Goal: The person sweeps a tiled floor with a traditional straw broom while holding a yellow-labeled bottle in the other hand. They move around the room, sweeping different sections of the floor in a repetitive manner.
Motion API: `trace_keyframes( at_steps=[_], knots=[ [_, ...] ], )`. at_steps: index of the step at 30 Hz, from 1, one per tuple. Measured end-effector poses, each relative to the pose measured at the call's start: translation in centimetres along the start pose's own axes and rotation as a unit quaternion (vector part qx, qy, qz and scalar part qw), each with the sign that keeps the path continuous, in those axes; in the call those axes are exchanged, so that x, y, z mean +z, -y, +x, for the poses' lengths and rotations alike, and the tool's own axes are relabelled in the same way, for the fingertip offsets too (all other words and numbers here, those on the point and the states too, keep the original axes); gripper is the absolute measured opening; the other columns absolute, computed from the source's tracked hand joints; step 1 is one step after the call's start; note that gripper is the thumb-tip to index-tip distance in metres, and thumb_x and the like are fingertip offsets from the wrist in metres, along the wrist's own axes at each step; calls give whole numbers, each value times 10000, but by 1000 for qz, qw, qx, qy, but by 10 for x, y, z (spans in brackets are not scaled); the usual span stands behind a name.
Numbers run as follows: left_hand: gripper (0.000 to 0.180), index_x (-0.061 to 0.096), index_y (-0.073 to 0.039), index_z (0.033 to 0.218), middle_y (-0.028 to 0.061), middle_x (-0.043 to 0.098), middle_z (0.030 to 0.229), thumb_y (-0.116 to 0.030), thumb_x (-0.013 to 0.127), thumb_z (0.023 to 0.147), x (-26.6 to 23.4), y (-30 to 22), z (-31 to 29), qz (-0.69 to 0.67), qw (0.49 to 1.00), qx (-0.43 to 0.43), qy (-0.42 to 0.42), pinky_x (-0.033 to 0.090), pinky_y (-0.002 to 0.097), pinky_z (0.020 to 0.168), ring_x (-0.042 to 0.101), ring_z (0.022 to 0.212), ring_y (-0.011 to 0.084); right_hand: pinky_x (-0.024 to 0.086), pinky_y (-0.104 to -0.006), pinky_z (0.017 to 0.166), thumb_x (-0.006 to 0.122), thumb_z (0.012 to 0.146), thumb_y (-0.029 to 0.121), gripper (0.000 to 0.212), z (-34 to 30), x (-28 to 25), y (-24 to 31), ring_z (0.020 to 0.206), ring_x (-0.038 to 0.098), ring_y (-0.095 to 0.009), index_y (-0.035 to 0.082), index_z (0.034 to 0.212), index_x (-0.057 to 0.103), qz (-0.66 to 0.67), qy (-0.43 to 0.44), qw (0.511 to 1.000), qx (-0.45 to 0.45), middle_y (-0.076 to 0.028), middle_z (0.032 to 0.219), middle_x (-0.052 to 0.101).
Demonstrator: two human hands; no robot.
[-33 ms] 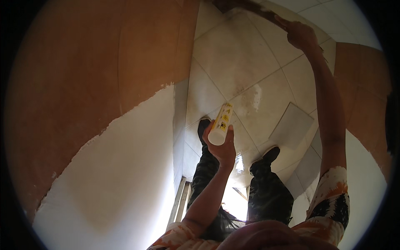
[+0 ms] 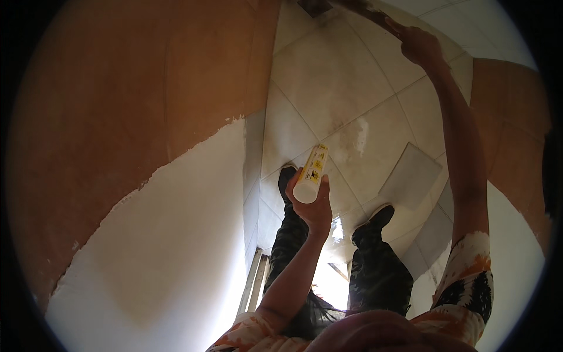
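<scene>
My left hand (image 2: pixel 312 214) is wrapped round a white bottle with a yellow printed label (image 2: pixel 312 173), held over the floor between my feet. The bottle's round white base points toward me, and its far end points away. Farther out at the upper right, my right hand (image 2: pixel 423 47) grips a long brown handle (image 2: pixel 375 16). That handle slants up and left to the picture's top edge, where its far end is blurred and partly cut off, so its kind does not show. Beside the far end, a dark square patch (image 2: pixel 315 7) like a drain lies in the floor.
Pale floor tiles (image 2: pixel 328 70) carry brown smudges and a whitish wet-looking streak (image 2: pixel 362 136). A loose grey tile (image 2: pixel 410 177) lies right of centre. Brown-tiled walls (image 2: pixel 135 76) with white lower parts (image 2: pixel 170 234) stand close on both sides. My dark shoes (image 2: pixel 382 217) are on the floor.
My right hand has shifted slightly up and left with the brown handle, whose far end has moved off the dark square patch. The left hand and bottle have hardly moved.
</scene>
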State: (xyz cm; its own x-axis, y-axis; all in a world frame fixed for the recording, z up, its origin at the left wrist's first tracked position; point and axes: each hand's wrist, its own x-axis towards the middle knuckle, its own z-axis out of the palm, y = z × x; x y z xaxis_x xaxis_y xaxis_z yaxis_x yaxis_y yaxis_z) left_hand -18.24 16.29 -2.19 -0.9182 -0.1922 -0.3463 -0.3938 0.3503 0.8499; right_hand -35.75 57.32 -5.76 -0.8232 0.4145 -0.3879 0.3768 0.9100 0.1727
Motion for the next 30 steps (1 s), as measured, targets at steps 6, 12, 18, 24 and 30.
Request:
trace_keyframes(
  at_steps=[6,12,18,24,30],
  knots=[
    [627,483,-27,1361,162,597,1358,-81,861,864,6,4,4,-7,1000,8,14,532,395,1049,612,1239,271,585,-450,915,609,894,41,818,-27,53,-28,1072,736,-283,460,1574,431,145,46,986,66,-120,1146,757],
    [622,479,-20,1360,163,593,1357,-74,855,867,3,2,1,-7,1000,1,11,529,393,1053,608,1243,272,557,-450,937,600,879,67,839,-80,97,-74,1099,730,-292,464,1592,405,142,80,981,103,-131,1224,741],
    [628,474,-19,1364,164,593,1354,-59,853,865,5,1,0,19,1000,5,7,525,387,1062,604,1252,271,559,-446,925,618,886,136,804,-91,104,-73,1006,748,-314,443,1598,404,280,52,952,109,-157,1136,753],
    [628,473,-27,1369,173,591,1375,-63,852,869,6,7,-1,-9,1000,-24,11,524,396,1066,594,1272,275,548,-420,972,671,904,217,769,-116,101,23,1040,739,-328,370,1611,411,398,52,900,169,-199,1155,748],
    [623,463,-36,1376,190,584,1377,-58,841,881,6,1,-6,5,1000,-12,-9,533,397,1062,596,1275,277,567,-327,759,721,927,284,785,-90,139,178,796,696,-180,171,1634,398,661,160,730,70,-141,1107,753]
  ],
)
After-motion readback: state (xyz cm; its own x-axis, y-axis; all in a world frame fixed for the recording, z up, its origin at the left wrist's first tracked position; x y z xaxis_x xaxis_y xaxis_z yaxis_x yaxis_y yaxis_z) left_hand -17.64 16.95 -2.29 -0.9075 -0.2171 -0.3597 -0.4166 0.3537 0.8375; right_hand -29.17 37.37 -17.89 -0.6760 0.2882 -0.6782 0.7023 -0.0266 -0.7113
